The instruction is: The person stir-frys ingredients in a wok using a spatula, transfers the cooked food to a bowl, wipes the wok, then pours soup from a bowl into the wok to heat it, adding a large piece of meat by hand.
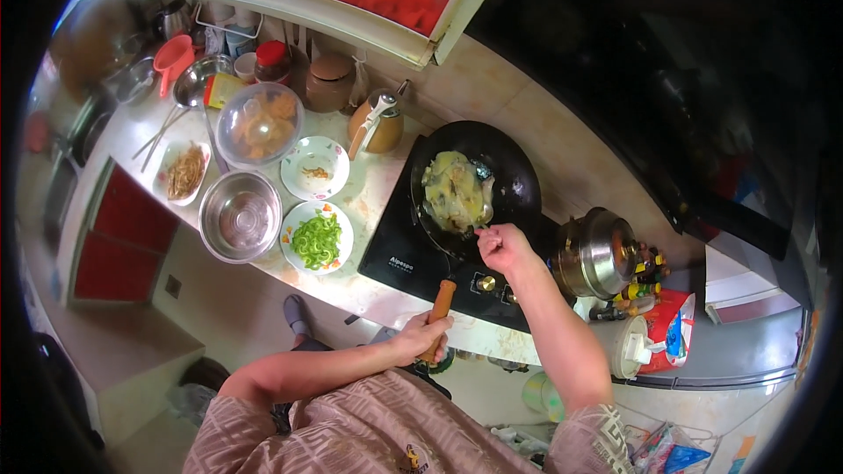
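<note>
My left hand grips the wooden handle of a black wok on the hob. In the wok lies a large, pale yellow, glistening piece of food, perhaps a whole bird. Over the near rim, my right hand is curled, with thumb and forefinger pinching the near end of this food. The fingers partly hide the pinched part. Beneath the wok is the black glass gas hob, with a brass-coloured knob at its front, below my right hand.
Left of the hob stand a plate of sliced green peppers, a plate with small scraps, a steel basin and a kettle. A lidded steel pot stands right of the wok. The dark range hood overhangs.
</note>
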Available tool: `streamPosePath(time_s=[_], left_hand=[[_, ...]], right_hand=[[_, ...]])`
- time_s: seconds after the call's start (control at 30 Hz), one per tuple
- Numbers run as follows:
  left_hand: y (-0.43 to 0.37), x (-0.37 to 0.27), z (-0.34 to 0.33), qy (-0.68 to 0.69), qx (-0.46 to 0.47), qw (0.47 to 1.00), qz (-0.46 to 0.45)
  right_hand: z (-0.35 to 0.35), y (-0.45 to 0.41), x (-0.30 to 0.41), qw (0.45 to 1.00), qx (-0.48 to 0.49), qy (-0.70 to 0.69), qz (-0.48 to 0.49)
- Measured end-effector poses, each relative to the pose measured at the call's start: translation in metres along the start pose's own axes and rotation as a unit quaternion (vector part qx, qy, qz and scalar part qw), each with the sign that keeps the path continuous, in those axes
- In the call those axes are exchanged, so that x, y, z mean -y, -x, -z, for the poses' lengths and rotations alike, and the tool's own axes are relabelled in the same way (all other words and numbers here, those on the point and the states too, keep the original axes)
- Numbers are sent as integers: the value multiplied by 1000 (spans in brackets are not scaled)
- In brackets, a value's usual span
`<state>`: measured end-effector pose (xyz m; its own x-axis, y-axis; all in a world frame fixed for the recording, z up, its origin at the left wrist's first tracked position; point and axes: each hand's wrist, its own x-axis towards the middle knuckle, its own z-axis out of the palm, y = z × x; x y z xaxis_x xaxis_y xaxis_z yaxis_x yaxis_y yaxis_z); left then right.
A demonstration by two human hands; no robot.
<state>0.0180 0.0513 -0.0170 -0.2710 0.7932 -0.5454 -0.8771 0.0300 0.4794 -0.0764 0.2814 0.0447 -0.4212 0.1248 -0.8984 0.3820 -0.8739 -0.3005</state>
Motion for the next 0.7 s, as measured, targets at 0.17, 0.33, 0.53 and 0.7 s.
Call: streamPosePath(time_s=[0.17,0.33,0.53,0.7], left_hand=[[1,-1,1,-20,-13,1000,-4],[1,-5,-2,-11,-13,1000,-5],[1,-2,-1,-24,-6,1000,-17],[2,-4,-3,-17,-25,999,14]], right_hand=[[5,4,-22,999,38,11,-23],[10,-1,-2,993,93,-74,-9],[35,-9,12,992,114,-52,-22],[42,-4,20,995,72,67,22]])
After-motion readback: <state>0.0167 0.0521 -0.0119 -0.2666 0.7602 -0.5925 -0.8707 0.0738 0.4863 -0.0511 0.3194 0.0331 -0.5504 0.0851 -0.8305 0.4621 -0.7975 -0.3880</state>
